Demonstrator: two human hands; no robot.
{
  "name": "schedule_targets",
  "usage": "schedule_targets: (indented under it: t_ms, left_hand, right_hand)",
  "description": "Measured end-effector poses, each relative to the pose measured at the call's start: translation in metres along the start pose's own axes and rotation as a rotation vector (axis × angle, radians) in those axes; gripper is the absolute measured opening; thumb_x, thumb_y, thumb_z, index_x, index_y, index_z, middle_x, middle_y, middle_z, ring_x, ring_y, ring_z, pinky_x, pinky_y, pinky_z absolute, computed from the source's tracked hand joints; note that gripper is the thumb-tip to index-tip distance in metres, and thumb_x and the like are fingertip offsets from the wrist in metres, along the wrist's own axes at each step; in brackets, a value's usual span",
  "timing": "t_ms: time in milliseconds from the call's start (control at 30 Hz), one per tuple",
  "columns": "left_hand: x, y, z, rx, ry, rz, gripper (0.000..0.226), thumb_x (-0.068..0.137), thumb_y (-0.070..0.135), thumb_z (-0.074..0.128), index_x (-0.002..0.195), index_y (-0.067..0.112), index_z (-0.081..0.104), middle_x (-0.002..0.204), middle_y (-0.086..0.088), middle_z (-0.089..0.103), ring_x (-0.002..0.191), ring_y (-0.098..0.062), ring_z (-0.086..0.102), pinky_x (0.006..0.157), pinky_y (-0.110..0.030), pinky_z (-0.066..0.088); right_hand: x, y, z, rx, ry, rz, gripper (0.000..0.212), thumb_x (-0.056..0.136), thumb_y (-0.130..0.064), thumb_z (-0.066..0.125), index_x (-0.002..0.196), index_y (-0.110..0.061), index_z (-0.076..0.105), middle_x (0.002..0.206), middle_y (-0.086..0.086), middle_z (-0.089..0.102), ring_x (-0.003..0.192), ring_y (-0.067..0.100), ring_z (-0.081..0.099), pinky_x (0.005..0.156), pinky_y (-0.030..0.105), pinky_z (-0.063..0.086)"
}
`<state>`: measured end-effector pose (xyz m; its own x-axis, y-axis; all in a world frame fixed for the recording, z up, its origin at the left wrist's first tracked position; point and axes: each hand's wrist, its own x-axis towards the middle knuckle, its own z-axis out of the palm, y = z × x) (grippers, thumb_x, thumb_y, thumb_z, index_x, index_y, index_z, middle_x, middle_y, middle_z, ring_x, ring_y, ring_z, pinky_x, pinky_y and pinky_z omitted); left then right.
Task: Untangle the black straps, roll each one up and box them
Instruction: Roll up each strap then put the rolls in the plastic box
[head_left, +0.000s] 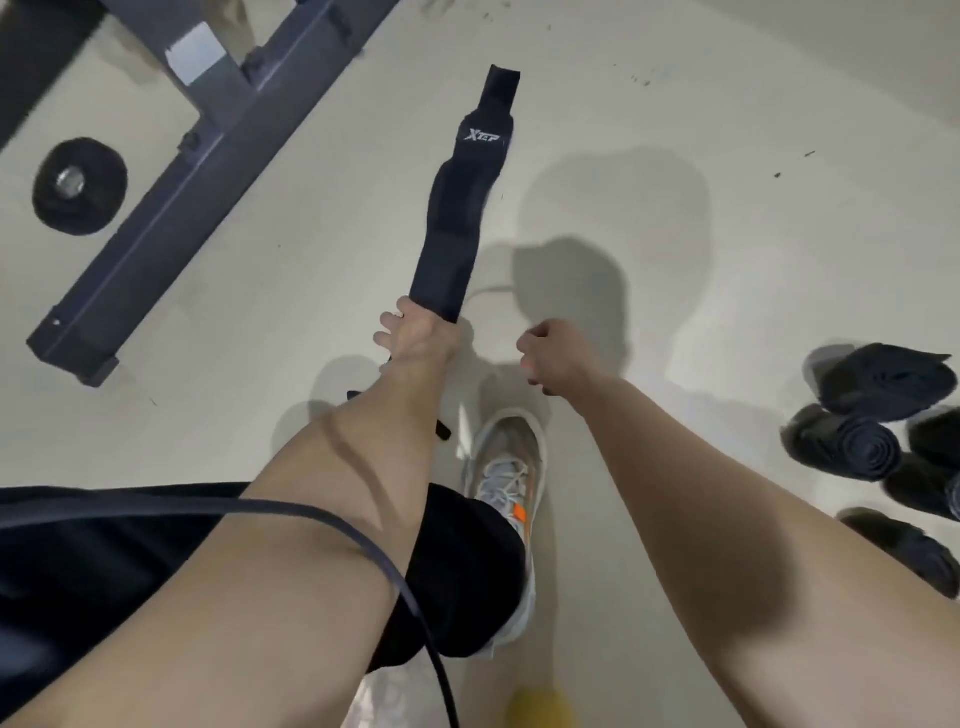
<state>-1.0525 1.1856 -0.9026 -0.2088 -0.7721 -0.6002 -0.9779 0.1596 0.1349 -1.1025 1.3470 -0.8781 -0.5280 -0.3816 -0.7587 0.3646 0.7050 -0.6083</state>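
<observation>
At the far left a round black disc (79, 186) with a shiny metal centre lies flat on the pale, smooth floor (675, 104). Beside it a dark metal frame (171, 208) of square tubing runs diagonally, its upper end cut off by the picture's edge. A thin dark cord (332, 525) arcs over the left forearm and leaves the view at the bottom. The left hand (415, 338) holds its grip pinched on the near end of a long black strap (462, 208); the strap is padded fabric with a white printed logo and stretches away flat over the floor. A narrow black tail below that hand is mostly hidden by the arm. The right hand (550, 358) hangs apart from the strap, fingers curled loosely inward around nothing visible. Below sits a grey mesh shoe (506, 467) with orange trim. At the right edge several rolled black straps (852, 441) lie bunched on the floor, partly cut off.
</observation>
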Motion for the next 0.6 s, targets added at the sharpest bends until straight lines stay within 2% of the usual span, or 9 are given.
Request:
schedule_targets:
  t_ms: [100,200,267,367,467,533,600]
  left_hand:
    - [0.017,-0.008,0.015,0.049,-0.033,-0.092,0.081,0.084,0.042,0.069,0.144,0.011,0.024,0.142,-0.010,0.033,0.130,-0.032,0.037,0.107,-0.042,0.036]
    - [0.024,-0.013,0.018,0.108,-0.013,-0.145,0.094,0.074,0.053,0.082,0.140,0.010,0.031,0.140,-0.011,0.039,0.131,-0.031,0.039,0.106,-0.041,0.038]
    - [0.025,-0.015,0.016,0.113,-0.040,-0.125,0.093,0.073,0.060,0.082,0.139,0.011,0.038,0.139,-0.011,0.046,0.130,-0.031,0.044,0.102,-0.040,0.040]
    - [0.018,-0.010,0.013,0.080,-0.117,-0.019,0.073,0.081,0.055,0.078,0.133,0.011,0.050,0.132,-0.011,0.055,0.108,-0.028,0.054,0.087,-0.037,0.045]
    - [-0.008,0.008,0.006,0.058,-0.172,0.109,0.046,0.094,0.036,0.064,0.126,0.005,0.053,0.111,-0.008,0.063,0.090,-0.025,0.056,0.076,-0.033,0.044]
    - [-0.033,0.026,-0.006,0.006,-0.221,0.159,0.029,0.094,0.022,0.055,0.117,0.005,0.053,0.096,-0.007,0.058,0.076,-0.020,0.051,0.067,-0.032,0.042]
    - [-0.061,0.044,-0.019,-0.085,-0.290,0.195,0.024,0.087,0.015,0.053,0.110,0.006,0.054,0.097,-0.009,0.057,0.076,-0.021,0.052,0.069,-0.031,0.046]
  right_hand:
    - [0.014,0.013,0.002,0.055,-0.024,0.042,0.020,0.083,-0.021,0.047,0.087,-0.008,0.061,0.076,0.010,0.059,0.068,0.024,0.053,0.066,0.038,0.043]
    - [0.022,0.025,-0.003,0.119,-0.020,0.078,0.024,0.094,-0.016,0.046,0.102,-0.003,0.064,0.083,0.008,0.063,0.071,0.024,0.059,0.067,0.035,0.046]
    - [0.020,0.031,-0.009,0.153,-0.002,0.090,0.024,0.097,-0.016,0.046,0.108,-0.002,0.062,0.088,0.009,0.065,0.071,0.022,0.059,0.067,0.034,0.045]
    - [0.010,0.034,-0.022,0.170,0.024,0.104,0.019,0.099,-0.018,0.047,0.109,-0.007,0.060,0.093,0.009,0.066,0.071,0.022,0.060,0.067,0.032,0.046]
    - [-0.011,0.031,-0.042,0.176,0.055,0.092,0.022,0.098,-0.020,0.047,0.112,-0.010,0.062,0.094,0.007,0.067,0.071,0.022,0.061,0.067,0.030,0.047]
    - [-0.032,0.027,-0.059,0.170,0.083,0.056,0.022,0.097,-0.022,0.049,0.111,-0.015,0.065,0.094,0.005,0.068,0.072,0.020,0.062,0.066,0.030,0.048]
    - [-0.055,0.024,-0.077,0.161,0.114,0.004,0.022,0.097,-0.023,0.050,0.109,-0.020,0.068,0.095,0.002,0.067,0.074,0.019,0.062,0.067,0.030,0.049]
